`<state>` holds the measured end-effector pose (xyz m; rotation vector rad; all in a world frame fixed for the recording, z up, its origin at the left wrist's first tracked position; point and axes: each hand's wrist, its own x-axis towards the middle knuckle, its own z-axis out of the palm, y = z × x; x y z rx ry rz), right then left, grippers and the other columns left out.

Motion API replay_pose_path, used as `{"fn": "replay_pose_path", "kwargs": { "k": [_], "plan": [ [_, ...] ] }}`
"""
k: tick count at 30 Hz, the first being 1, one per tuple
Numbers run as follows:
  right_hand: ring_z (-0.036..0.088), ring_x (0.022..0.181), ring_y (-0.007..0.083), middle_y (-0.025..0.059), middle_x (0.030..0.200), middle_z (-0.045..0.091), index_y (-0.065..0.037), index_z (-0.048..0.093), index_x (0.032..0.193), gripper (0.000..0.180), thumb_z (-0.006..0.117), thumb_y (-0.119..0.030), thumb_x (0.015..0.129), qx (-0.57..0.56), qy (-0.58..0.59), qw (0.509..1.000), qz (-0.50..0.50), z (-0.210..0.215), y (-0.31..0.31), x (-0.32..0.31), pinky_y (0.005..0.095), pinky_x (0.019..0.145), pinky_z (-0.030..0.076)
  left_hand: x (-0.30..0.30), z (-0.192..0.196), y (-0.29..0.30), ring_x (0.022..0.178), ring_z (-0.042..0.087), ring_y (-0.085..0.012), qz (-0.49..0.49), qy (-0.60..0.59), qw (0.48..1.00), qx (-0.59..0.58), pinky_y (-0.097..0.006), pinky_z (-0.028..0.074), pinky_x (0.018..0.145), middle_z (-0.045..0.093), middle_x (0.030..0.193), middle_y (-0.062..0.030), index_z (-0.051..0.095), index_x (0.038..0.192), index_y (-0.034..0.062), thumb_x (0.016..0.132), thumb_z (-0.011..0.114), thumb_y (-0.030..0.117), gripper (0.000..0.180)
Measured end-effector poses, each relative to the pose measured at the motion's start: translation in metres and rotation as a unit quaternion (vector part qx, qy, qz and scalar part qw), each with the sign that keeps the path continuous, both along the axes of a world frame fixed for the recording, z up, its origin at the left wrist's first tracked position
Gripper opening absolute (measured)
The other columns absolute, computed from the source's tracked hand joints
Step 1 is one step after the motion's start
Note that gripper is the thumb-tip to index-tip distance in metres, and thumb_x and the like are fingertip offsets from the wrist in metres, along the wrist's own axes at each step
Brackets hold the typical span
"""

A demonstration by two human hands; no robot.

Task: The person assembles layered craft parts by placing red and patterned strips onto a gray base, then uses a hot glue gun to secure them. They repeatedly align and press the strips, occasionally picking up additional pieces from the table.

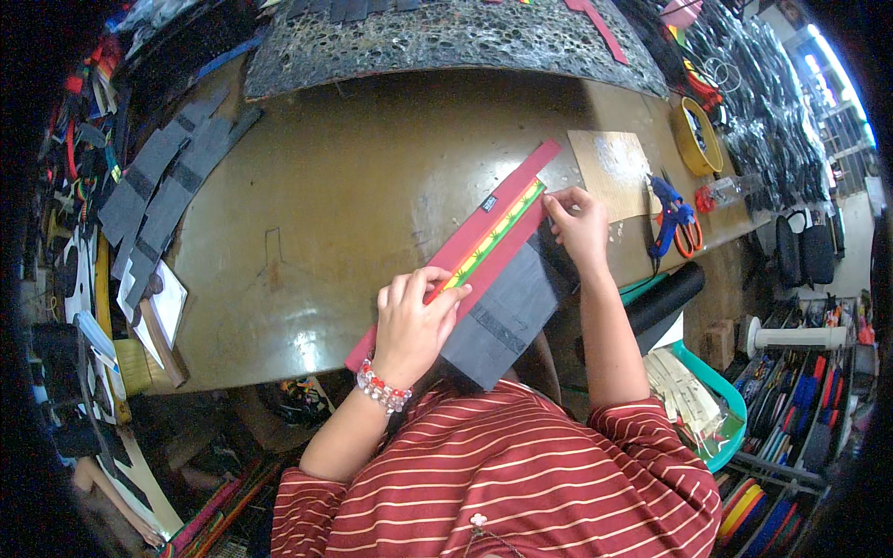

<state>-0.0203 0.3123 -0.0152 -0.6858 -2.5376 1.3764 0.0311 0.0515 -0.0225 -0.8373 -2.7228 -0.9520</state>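
A long red strip (507, 191) lies slantwise on the brown worktable (353, 186), with a narrower patterned green, yellow and red ribbon (498, 231) laid along it. My left hand (414, 321), a bead bracelet on its wrist, presses its fingertips on the near end of the ribbon. At the far end my right hand (579, 228) pinches the ribbon and the strip's edge. A dark grey fabric piece (507, 316) lies under the strip, between my hands, hanging over the table's near edge.
Blue-handled and orange-handled scissors (674, 219) lie right of my right hand, beside a tan board (614, 167) and a yellow tape roll (698, 135). Grey fabric pieces (163, 191) are stacked at the left. A mesh mat (446, 37) covers the far side. A teal bin (716, 400) stands lower right.
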Motion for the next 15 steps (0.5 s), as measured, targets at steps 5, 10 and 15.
{"fn": "replay_pose_path", "kwargs": {
  "k": [5, 10, 15],
  "plan": [
    [0.056, 0.054, 0.0121, 0.0052, 0.070, 0.063, -0.001, 0.066, 0.084, 0.017, 0.068, -0.019, 0.083, 0.046, 0.017, 0.999, -0.002, -0.022, 0.008, -0.001, 0.0272, 0.047, 0.044, 0.001, -0.002, 0.000, 0.093, 0.053, -0.0181, 0.000, -0.005, 1.000, -0.003, -0.038, 0.040, 0.081, 0.056, 0.107, 0.0020, 0.069, 0.099, 0.0230, 0.075, 0.070, 0.013, 0.026],
    [0.058, 0.061, 0.0200, 0.0093, 0.082, 0.059, -0.003, 0.065, 0.086, 0.017, 0.071, -0.017, 0.080, 0.246, 0.109, 0.963, -0.027, -0.021, 0.002, -0.003, 0.0331, 0.057, 0.048, 0.001, -0.002, 0.000, 0.093, 0.052, -0.0191, 0.001, -0.002, 1.000, -0.004, -0.038, 0.039, 0.082, 0.056, 0.106, 0.0016, 0.069, 0.100, 0.0235, 0.077, 0.068, 0.014, 0.025],
    [0.060, 0.103, 0.0339, 0.0186, 0.107, 0.062, 0.001, 0.058, 0.109, 0.042, 0.072, -0.019, 0.074, 0.281, 0.054, 0.902, 0.324, 0.021, -0.080, 0.066, 0.0465, 0.090, 0.046, 0.001, -0.001, 0.000, 0.095, 0.052, -0.0205, -0.001, -0.006, 1.000, -0.012, -0.039, 0.039, 0.083, 0.056, 0.107, 0.0011, 0.068, 0.102, 0.0236, 0.078, 0.068, 0.014, 0.026]
  ]
}}
